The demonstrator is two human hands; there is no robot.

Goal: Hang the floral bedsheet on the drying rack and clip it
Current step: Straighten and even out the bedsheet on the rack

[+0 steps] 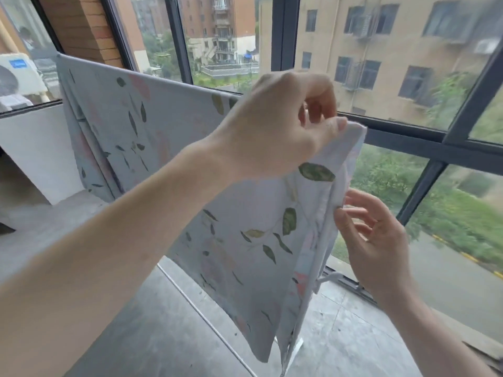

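The left hand pinched the floral bedsheet at the drying rack's top corner — probably steadying it — while the right hand, fingers loosely spread, touched its edge.

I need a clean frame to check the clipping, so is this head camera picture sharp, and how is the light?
Head view: soft, even daylight, no glare; left hand and right hand slightly blurred; bedsheet leaf print readable; window frames bend from wide-angle distortion.
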